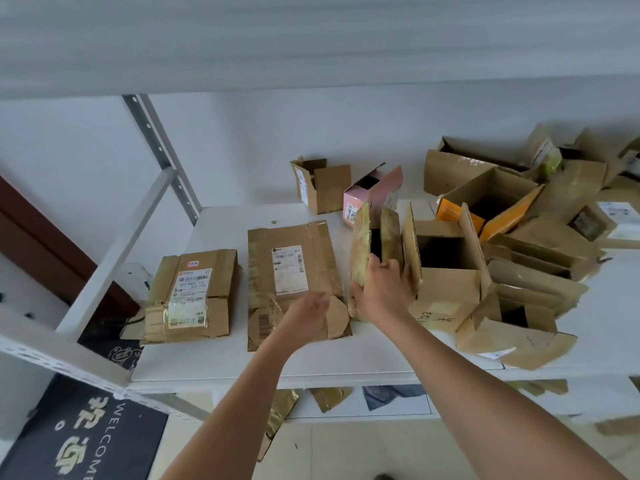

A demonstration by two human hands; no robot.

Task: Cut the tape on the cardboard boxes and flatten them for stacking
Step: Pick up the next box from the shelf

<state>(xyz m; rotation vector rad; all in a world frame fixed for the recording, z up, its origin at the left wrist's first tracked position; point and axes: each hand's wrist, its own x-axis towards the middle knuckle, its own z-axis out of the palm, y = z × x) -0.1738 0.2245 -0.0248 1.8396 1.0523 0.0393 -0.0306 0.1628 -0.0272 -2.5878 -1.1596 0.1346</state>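
My right hand (379, 289) grips a narrow, tape-covered cardboard box (362, 247) that stands upright on the white shelf (214, 362). My left hand (306, 311) hovers open with relaxed fingers over the lower edge of a flattened box (294, 271) with a white shipping label. Left of that lies a stack of flattened boxes (194, 292) with labels and tape. An open-topped brown box (446, 271) stands right beside the box I hold. No cutting tool is in view.
Behind stand a small open brown box (322, 185) and a pink box (372, 194). A heap of open and crushed boxes (526, 230) fills the shelf's right side. A metal shelf upright (162, 150) rises at left. A welcome mat (90, 438) lies on the floor below.
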